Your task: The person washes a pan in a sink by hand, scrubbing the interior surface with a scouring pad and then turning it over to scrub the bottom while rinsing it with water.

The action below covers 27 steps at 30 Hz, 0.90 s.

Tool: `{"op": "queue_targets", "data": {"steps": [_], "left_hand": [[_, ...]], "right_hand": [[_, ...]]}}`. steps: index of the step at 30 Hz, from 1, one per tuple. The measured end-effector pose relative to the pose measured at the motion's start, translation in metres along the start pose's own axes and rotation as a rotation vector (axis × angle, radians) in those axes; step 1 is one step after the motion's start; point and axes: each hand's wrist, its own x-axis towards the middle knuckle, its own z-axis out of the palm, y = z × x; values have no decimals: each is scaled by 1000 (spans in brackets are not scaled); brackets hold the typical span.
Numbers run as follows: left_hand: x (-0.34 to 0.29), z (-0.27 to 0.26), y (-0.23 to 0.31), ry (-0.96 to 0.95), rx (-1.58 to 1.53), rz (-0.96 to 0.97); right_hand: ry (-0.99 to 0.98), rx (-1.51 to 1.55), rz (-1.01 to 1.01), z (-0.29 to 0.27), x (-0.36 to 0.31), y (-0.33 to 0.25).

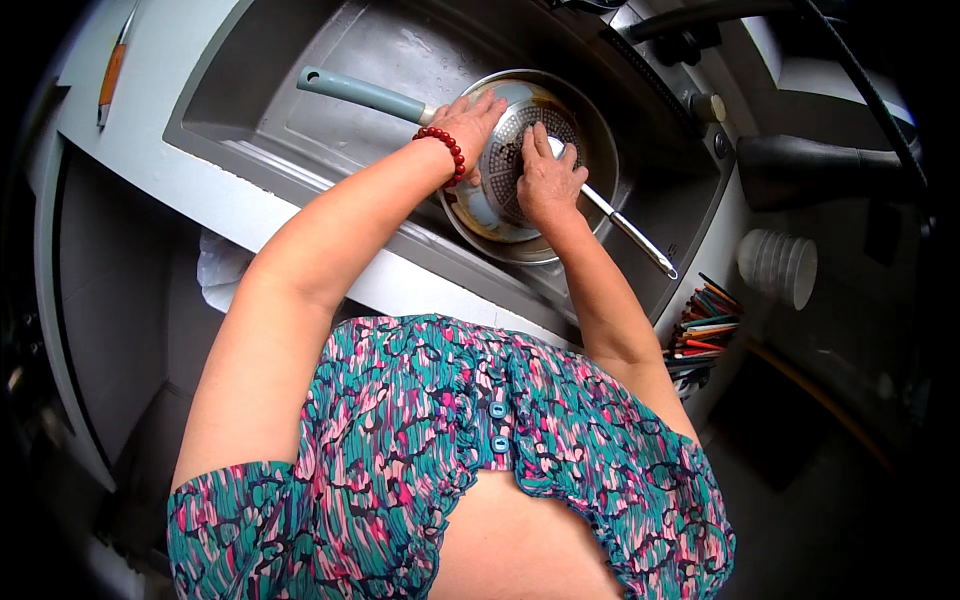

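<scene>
In the sink, a frying pan (492, 213) with a grey-green handle (362, 94) lies upside down. Its underside shows a dotted metal disc and brown burnt stains. A wider steel round pan or basin (597, 140) surrounds it. My left hand (470, 130), a red bead bracelet at its wrist, rests with outstretched fingers on the frying pan near the handle. Over the dotted disc, my right hand (550, 182) is closed around a metal utensil (632, 232). A long handle sticks out toward the lower right; a shiny part shows by the thumb, but the head is mostly hidden.
The grey sink (300, 140) is set in a white counter (240, 205). An orange-handled tool (112, 80) lies at the far left. To the right are many thin coloured sticks or pens (710, 325) and stacked white bowls (778, 265). A white plastic bag (222, 268) hangs below the counter.
</scene>
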Motion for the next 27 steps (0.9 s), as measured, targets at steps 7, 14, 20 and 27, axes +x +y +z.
{"op": "queue_targets", "data": {"steps": [7,14,20,27], "left_hand": [[1,-4,1,-52,0,-18],[1,-1,-3,-35,-6,-1],[-1,-5,-2,-43,-7,-14],[-4,-10,3,-48,-19,-10]], "right_hand": [[50,-68,-181,7,-49,-22],[-35,18,-14,-11,0,-15],[52,16,-114,8,-16,-22],[-22,250,242,-9,67,22]]}}
